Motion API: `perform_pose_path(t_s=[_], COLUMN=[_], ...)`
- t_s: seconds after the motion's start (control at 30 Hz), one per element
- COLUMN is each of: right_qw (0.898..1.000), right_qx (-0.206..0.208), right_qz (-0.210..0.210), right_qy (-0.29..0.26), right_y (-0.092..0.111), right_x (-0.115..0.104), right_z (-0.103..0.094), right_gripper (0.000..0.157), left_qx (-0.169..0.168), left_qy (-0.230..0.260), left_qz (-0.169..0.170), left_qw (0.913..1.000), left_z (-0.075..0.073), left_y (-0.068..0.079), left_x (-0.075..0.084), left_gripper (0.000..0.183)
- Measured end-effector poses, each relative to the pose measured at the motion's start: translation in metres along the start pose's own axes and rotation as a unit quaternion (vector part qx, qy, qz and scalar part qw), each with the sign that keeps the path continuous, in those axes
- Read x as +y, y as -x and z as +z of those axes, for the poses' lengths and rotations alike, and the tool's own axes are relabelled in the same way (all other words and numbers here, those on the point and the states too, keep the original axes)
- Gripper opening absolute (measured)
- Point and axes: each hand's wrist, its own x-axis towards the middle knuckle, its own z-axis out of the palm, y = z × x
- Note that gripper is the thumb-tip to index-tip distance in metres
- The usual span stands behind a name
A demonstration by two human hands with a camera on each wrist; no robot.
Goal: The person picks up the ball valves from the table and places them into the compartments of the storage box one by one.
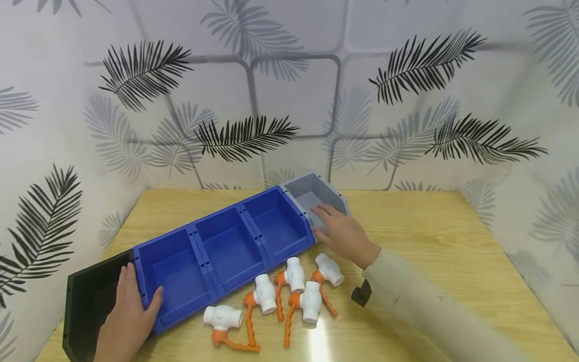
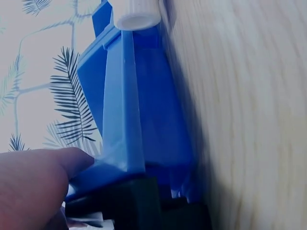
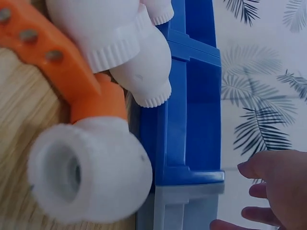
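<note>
My left hand (image 1: 126,311) rests where a black bin (image 1: 68,301) meets the leftmost blue bin (image 1: 185,307), fingers straight, thumb spread over the blue side. In the left wrist view its thumb (image 2: 72,163) lies at the blue rim. Over the grey bin (image 1: 327,188), at the row's far right end, my right hand (image 1: 346,236) reaches with loose fingers and nothing held. Several white plastic ball valves with orange lever handles lie before the bins; the nearest to the right hand is one valve (image 1: 330,271), seen large in the right wrist view as a white body (image 3: 96,177).
The bins form one slanting row, with a middle blue bin (image 1: 242,279) and a right blue bin (image 1: 294,247) between the hands. A wooden table (image 1: 429,241) carries everything, against a leaf-patterned backdrop (image 1: 294,100). Below the right wrist shows a small black piece (image 1: 362,293).
</note>
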Motion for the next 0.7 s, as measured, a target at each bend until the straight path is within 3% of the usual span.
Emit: perform_pose_path(t_s=[0.3, 0.5, 0.7], right_qw=[0.999, 0.998, 0.997], right_qx=[-0.038, -0.054, -0.048], right_qz=[-0.012, -0.035, -0.058], right_qy=[-0.005, 0.016, -0.018], right_y=[-0.034, -0.046, -0.044], right_x=[-0.013, -0.010, -0.003], right_z=[0.019, 0.035, 0.049], right_gripper=[0.058, 0.059, 0.060], left_qx=[0.053, 0.038, 0.038], left_qy=[0.005, -0.006, -0.005], left_qz=[0.005, 0.008, 0.029], left_qw=[0.9986, 0.9992, 0.9988], left_z=[0.004, 0.006, 0.004], left_y=[-0.004, -0.008, -0.011], left_x=[0.005, 0.005, 0.003], left_gripper=[0.098, 0.091, 0.085])
